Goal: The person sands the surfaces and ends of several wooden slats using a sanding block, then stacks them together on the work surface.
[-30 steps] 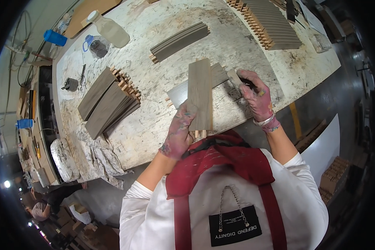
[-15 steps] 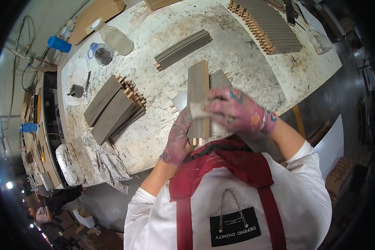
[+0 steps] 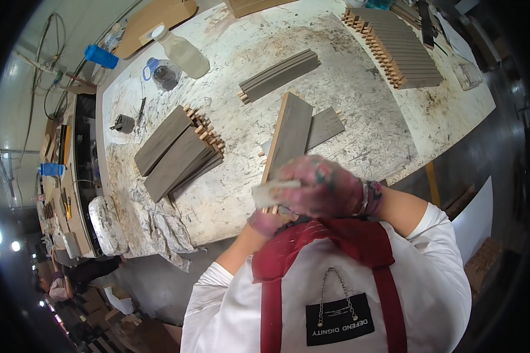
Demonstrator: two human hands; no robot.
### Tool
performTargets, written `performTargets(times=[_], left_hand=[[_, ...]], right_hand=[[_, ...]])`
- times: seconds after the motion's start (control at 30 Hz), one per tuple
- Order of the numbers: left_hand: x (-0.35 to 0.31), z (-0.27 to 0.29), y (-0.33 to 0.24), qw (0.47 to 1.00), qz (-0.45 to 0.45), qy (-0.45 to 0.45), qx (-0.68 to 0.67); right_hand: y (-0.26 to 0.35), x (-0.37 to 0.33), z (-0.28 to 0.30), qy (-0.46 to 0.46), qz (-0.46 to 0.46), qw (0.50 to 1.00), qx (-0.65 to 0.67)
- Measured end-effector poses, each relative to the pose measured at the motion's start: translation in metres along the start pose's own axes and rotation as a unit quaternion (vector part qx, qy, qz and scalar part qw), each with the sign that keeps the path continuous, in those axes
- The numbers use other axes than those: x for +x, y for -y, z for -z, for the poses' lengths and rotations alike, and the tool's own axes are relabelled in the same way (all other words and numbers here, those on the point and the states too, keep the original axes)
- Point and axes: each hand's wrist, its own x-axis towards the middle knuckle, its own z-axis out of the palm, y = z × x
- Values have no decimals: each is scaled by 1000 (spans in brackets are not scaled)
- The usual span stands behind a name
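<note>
Plank (image 3: 288,135) judged stiff and light; your left hand (image 3: 268,222) clamps its near end. Your right hand (image 3: 324,187) presses a pale pad (image 3: 271,193) there. Grip the edges over the counter (image 3: 359,88).

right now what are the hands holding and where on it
The left hand grips the near end of a long grey wooden plank from below. The right hand holds a small pale pad against the plank's near end.

The right hand (image 3: 321,187) covers the near end of the grey plank (image 3: 288,136) and most of the left hand (image 3: 269,222) beneath it — the pale thing (image 3: 272,192) in its fingers is too blurred to name — and the far stack of planks (image 3: 394,44) runs off the top edge.
</note>
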Motion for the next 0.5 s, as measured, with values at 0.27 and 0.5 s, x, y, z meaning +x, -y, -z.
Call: performTargets(times=[0.27, 0.5], left_hand=[[10, 8, -1, 969, 105, 9, -225], [1, 15, -4, 997, 57, -9, 46]], right_hand=[[-52, 14, 37, -21, -38, 979, -200], [-95, 7, 85, -209, -239, 947, -40]])
